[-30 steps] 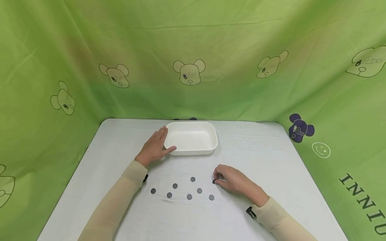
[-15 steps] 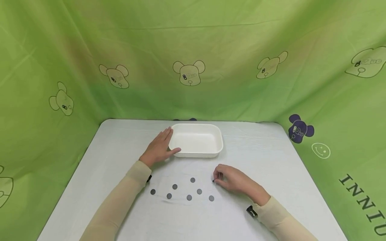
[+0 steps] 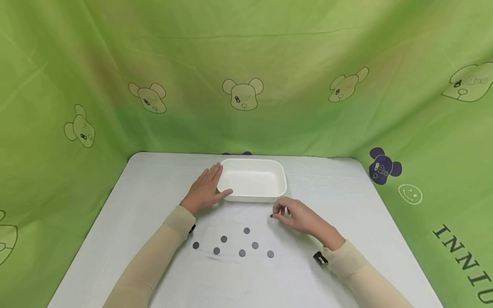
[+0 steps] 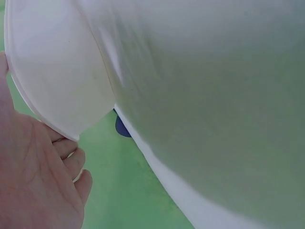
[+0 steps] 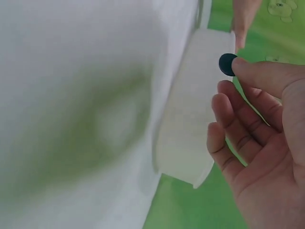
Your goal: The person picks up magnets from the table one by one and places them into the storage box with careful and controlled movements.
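Between thumb and fingertip my right hand (image 3: 298, 216) pinches a small dark round disc (image 5: 226, 65), held above the cloth just in front of the white tray's near right corner. The other fingers of that hand curl loosely in the right wrist view. My left hand (image 3: 203, 188) rests against the left end of the white rectangular tray (image 3: 252, 199), fingers straight along its side and thumb over the front rim. In the left wrist view its palm (image 4: 38, 176) shows beside the tray wall (image 4: 62, 71). The tray's inside shows only bare white.
Several flat dark discs lie scattered in front of the tray, among them a far one (image 3: 247, 230), a leftmost one (image 3: 196, 245) and a rightmost one (image 3: 270, 254). A white cloth (image 3: 215, 286) covers the table. Green printed curtains (image 3: 246, 128) hang close behind and on both sides.
My left hand and the tray have shifted a little to the right and nearer. My right hand has lifted the pinched disc and moved it toward the tray. The other discs stay put.
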A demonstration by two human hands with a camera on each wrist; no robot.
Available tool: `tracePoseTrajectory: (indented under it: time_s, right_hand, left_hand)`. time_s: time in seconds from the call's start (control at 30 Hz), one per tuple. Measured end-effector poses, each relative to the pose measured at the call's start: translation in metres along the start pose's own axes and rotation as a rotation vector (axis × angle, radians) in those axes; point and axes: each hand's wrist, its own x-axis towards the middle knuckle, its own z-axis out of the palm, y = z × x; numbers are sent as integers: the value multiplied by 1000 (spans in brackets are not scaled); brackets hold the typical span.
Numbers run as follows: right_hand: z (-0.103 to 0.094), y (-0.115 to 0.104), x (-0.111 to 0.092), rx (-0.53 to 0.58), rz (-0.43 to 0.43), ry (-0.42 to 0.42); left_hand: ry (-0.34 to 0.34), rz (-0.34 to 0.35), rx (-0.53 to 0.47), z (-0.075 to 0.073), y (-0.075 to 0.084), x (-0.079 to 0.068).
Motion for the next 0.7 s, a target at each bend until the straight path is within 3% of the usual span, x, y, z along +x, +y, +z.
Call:
tracePoseTrajectory:
  time_s: [0.3,0.7]
  right_hand:
    - [-15,14,24,28,-46,121]
    - [-22,28,64,60,45,164]
  left_hand:
    - [8,7,5,1,1,1]
    - [1,2,5,1,2,1]
